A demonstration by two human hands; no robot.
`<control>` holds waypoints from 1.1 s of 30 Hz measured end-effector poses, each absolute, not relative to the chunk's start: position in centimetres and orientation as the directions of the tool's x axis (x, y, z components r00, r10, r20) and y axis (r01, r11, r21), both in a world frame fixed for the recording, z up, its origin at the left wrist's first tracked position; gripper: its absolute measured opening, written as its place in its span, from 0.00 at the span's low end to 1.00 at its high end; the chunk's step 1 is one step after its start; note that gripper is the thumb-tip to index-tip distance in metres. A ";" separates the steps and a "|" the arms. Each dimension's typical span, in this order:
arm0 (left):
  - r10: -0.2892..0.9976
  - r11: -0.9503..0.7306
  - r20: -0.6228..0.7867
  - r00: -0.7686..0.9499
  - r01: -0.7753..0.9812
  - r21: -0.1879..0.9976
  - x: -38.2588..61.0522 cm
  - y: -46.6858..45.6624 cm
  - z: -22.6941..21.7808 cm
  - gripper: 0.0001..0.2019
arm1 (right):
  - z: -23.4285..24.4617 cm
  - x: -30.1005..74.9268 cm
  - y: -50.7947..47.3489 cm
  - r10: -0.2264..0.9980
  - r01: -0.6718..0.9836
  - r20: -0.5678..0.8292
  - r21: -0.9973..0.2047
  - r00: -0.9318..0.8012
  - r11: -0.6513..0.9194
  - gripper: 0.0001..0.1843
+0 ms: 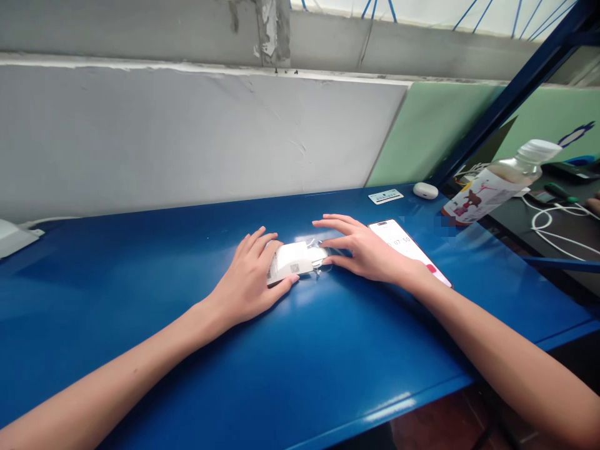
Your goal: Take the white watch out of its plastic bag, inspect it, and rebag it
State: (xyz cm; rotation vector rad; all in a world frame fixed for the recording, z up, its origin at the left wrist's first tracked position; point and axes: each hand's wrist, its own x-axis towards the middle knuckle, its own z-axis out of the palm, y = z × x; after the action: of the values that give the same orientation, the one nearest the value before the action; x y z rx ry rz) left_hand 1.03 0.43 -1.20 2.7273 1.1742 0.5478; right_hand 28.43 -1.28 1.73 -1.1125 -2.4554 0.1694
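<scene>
A white pack [289, 261] lies between the tabletop's [328, 356] front and back edges. The left hand [248, 272] pinches one end. At the other is the right hand [368, 250]; I can't tell if its fingers pinch.

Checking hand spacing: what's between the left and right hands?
In the head view, a white packet on the blue table. The left hand covers its left end; the right hand's fingers are at its right end, contact unclear.

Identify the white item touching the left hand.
The rectangular white packet with a square code; the rounded white case and white-screened phone lie away from the left hand.
</scene>
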 end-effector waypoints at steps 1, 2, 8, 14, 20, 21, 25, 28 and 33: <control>0.724 -0.689 0.280 0.631 0.678 0.255 1.0 0.4 -1.2 0.30 | 1.8 28.7 -1.2 0.740 0.690 0.331 -0.277 -0.585 0.669 0.10; 0.726 -0.687 0.279 0.629 0.679 0.259 1.0 0.4 -1.2 0.31 | 2.0 28.9 -1.2 0.742 0.695 0.323 -0.269 -0.587 0.667 0.10; 0.726 -0.688 0.261 0.636 0.674 0.271 1.0 0.4 -1.3 0.31 | 2.4 29.7 -1.2 0.806 0.753 0.246 -0.288 -0.538 0.591 0.11; 0.709 -0.706 0.278 0.649 0.650 0.282 0.9 0.4 -1.2 0.29 | 1.7 27.9 -1.9 0.822 0.740 0.263 -0.358 -0.505 0.569 0.23; 0.706 -0.708 0.275 0.653 0.650 0.275 1.0 0.4 -1.2 0.29 | 0.7 27.4 -1.8 0.806 0.715 0.246 -0.373 -0.539 0.592 0.18; 0.706 -0.708 0.274 0.652 0.653 0.270 1.0 0.4 -1.2 0.29 | 0.9 27.6 -1.8 0.808 0.717 0.233 -0.374 -0.542 0.588 0.18; 0.711 -0.703 0.271 0.649 0.663 0.258 1.0 0.3 -1.1 0.30 | 1.6 28.6 -1.6 0.823 0.734 0.164 -0.383 -0.544 0.561 0.17; 0.717 -0.697 0.273 0.642 0.667 0.263 1.0 0.3 -1.0 0.29 | 2.0 29.1 -1.4 0.827 0.758 0.130 -0.342 -0.547 0.555 0.17; 0.728 -0.686 0.257 0.636 0.673 0.278 1.0 0.4 -0.9 0.30 | 2.1 29.6 -1.3 0.838 0.797 0.135 -0.259 -0.529 0.545 0.18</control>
State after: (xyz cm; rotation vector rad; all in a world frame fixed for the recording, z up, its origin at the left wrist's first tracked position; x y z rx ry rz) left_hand 0.97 0.42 -0.93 2.6983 1.1635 0.5278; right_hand 29.58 -1.27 2.09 -1.3708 -2.5395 0.2420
